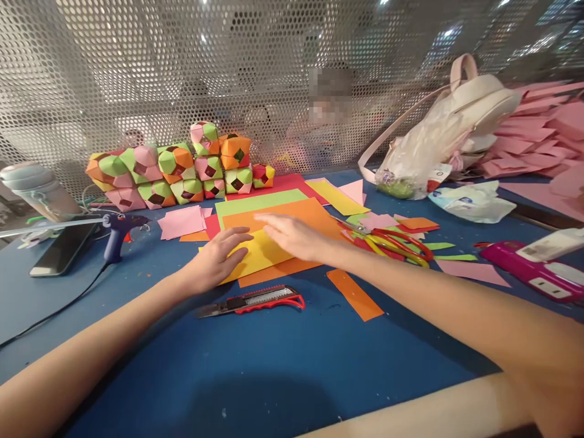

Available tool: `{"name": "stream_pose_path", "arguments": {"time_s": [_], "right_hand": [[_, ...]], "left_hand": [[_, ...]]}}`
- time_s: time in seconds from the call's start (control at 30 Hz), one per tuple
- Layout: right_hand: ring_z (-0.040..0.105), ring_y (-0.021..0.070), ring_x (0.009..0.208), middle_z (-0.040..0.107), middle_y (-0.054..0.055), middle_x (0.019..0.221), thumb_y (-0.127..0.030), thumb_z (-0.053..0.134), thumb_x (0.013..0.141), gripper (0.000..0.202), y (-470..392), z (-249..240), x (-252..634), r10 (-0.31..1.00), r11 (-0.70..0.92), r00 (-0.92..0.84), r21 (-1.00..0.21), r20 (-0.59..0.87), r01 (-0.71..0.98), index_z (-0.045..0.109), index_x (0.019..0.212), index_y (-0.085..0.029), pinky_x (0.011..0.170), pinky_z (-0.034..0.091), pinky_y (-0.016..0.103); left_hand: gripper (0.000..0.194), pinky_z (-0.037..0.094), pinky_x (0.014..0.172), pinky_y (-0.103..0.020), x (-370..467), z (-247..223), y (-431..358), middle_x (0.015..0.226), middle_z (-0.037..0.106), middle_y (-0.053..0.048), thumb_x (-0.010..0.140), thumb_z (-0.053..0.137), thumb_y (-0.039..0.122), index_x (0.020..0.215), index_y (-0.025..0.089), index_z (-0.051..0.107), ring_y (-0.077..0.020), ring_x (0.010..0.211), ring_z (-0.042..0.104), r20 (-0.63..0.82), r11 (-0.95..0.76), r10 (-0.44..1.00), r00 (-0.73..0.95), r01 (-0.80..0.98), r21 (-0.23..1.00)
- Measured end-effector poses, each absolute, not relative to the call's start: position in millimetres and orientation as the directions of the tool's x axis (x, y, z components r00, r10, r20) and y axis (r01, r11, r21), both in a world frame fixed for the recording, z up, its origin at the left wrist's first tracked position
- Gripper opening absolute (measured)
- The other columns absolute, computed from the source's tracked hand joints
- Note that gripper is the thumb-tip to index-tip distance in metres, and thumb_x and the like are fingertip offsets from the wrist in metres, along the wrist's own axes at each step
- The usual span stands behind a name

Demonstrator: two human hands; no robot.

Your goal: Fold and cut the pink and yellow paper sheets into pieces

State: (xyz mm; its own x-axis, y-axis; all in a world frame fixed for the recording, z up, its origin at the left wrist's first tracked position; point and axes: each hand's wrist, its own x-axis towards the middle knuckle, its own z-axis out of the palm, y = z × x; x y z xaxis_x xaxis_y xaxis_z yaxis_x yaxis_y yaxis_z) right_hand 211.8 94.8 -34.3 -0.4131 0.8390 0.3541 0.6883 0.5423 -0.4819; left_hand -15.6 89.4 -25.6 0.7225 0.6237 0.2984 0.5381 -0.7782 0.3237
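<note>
My left hand [219, 258], its fingers apart, is over the left edge of a yellow sheet of paper [259, 254]. My right hand [292, 236] lies stretched out over the same sheet, partly covering it. Whether either palm presses on the paper cannot be made out. Under and behind the yellow sheet are orange paper [298, 213], a light green sheet [264, 199] and red paper [278, 184]. A red-handled utility knife [255, 300] lies in front of the sheets, and an orange paper strip [354, 295] is to its right.
Folded paper balls [176, 163] are stacked by the perforated metal screen [137, 61]. A blue glue gun [117, 234], phone [61, 246] and bottle [39, 188] are at left. Scissors [387, 240], paper scraps, a white bag [483, 100] and a magenta tool [524, 267] are at right.
</note>
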Motion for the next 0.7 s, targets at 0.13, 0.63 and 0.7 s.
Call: {"name": "stream_pose_path", "arguments": {"time_s": [0.13,0.63,0.7], "right_hand": [[0.028,0.0217,0.143,0.032,0.013,0.153,-0.046,0.022,0.099,0.061,95,-56,183,0.776,0.618,-0.593,-0.442,0.215,0.650,0.035,0.146,-0.010,0.118,0.022,0.043],[0.002,0.0261,0.148,0.005,0.013,0.160,-0.077,0.006,0.085,0.099,90,-69,204,0.929,0.353,-0.369,-0.238,-0.024,0.905,0.014,0.153,-0.006,0.120,0.007,0.044],[0.001,0.0258,0.148,0.004,0.011,0.160,-0.077,0.005,0.084,0.099,90,-68,208,0.942,0.314,-0.332,-0.229,-0.045,0.921,0.012,0.153,-0.007,0.120,0.005,0.045]], "left_hand": [[0.034,0.043,0.107,-0.041,-2,-50,93,0.125,0.059,-0.017,0.098,0.028,0.023,0.113,0.012,0.057,-0.0223,0.122,0.053,0.238,-0.845,0.530,0.814,0.483,0.230],[0.082,0.013,0.119,-0.045,-17,-50,80,0.158,0.010,-0.018,0.094,0.019,0.065,0.150,0.006,0.023,-0.0290,0.147,0.009,-0.093,-0.557,0.827,0.554,0.831,0.004],[0.088,0.011,0.119,-0.044,-22,-48,78,0.159,0.008,-0.016,0.091,0.019,0.070,0.151,0.006,0.021,-0.0287,0.147,0.008,-0.113,-0.520,0.849,0.517,0.854,-0.001]]}}
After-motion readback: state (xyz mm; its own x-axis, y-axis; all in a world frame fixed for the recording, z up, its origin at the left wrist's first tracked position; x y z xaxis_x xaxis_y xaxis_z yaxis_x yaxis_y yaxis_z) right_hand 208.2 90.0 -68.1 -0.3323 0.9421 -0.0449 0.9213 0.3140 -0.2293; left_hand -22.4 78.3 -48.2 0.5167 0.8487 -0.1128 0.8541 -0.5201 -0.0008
